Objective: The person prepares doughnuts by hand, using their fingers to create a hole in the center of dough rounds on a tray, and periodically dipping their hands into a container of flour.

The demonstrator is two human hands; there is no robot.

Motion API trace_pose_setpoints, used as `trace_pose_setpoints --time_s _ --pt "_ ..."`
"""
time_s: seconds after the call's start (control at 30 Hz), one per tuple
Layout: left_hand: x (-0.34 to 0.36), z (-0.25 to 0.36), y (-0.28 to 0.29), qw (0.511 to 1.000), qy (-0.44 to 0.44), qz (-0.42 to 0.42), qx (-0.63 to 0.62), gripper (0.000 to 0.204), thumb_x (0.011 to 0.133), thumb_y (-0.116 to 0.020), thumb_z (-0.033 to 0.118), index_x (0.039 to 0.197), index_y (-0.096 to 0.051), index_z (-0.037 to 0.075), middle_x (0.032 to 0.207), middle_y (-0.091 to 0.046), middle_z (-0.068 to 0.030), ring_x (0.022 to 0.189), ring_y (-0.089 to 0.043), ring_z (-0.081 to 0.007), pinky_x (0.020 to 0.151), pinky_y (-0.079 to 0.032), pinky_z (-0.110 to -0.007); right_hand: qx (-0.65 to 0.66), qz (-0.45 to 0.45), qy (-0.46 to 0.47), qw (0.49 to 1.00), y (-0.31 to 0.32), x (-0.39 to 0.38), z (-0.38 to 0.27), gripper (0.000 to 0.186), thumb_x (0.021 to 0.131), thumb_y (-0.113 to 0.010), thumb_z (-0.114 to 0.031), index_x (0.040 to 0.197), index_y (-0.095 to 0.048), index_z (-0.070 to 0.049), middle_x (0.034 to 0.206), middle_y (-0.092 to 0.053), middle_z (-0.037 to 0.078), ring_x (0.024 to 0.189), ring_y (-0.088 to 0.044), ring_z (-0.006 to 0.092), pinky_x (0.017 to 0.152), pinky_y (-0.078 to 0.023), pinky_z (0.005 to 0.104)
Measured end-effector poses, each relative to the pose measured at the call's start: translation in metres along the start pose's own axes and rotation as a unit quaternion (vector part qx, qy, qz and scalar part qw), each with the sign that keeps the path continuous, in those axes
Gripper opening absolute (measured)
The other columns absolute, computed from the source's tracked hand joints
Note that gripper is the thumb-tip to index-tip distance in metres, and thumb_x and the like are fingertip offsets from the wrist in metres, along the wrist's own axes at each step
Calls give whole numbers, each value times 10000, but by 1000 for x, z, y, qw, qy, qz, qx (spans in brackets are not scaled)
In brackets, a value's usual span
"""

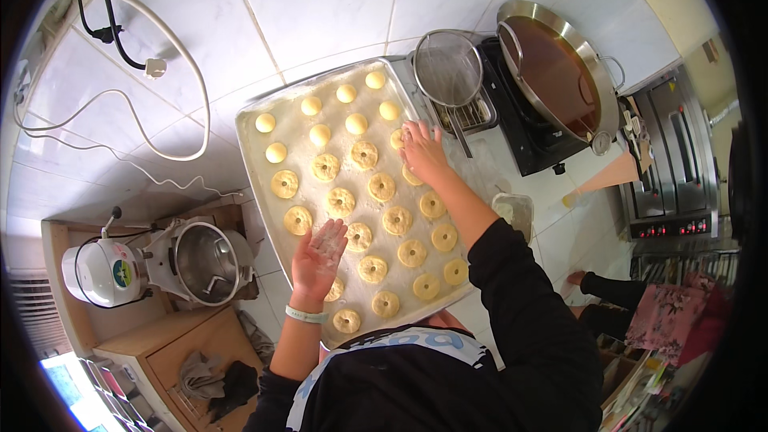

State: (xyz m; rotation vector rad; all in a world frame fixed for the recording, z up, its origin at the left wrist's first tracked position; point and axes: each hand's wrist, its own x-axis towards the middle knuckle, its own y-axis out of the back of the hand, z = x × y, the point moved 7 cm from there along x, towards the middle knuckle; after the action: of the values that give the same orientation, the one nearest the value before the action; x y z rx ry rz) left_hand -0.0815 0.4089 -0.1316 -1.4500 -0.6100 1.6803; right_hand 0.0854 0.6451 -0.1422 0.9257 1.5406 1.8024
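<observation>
Flattened pale-yellow dough rounds with dented centres (398, 221) and smooth, domed pale-yellow dough balls (356, 124) line a large, floury rectangular metal tray (288, 124) before a person in a black top (536, 312), the balls toward the far end. The left hand (320, 252), palm up and dusted white, is spread and empty above the tray's left side; the right hand (424, 152) lies over dough near the right edge, though whether it grips any cannot be told. Blue lettering on the top's white panel is cut by folds. The right sleeve partly covers a clear plastic tub (514, 212). Beyond are a round wire-mesh sieve (448, 70), a black burner (532, 140) and a wide steel pan (538, 10) of brown liquid. At left, a white stand mixer (100, 272) bears a green-and-blue oval sticker (122, 273); at right, a steel oven (676, 160) shows red digits (660, 230), with another person (668, 320) nearby.
</observation>
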Motion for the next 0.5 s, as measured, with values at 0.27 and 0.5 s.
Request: trace_pose_setpoints --time_s 0.27,0.5 --pt "-18 -15 0 977 -13 19 213 419 901 -564 275 1164 -524 -48 1108 -599 -149 1010 -593 -250 906 -456 -347 352 -65 12 934 51 -72 -113 256 836 -576 -309 922 -589 -68 1157 -462 107 1164 -389 285 965 -261 534" --pt "-28 -17 14 973 -40 25 228 245 882 -605 182 1035 -594 -9 919 -644 -60 830 -601 -126 759 -470 -255 224 98 87 966 141 -126 -172 366 798 -613 -276 1040 -536 -12 1182 -461 152 1176 -396 325 1000 -218 537"
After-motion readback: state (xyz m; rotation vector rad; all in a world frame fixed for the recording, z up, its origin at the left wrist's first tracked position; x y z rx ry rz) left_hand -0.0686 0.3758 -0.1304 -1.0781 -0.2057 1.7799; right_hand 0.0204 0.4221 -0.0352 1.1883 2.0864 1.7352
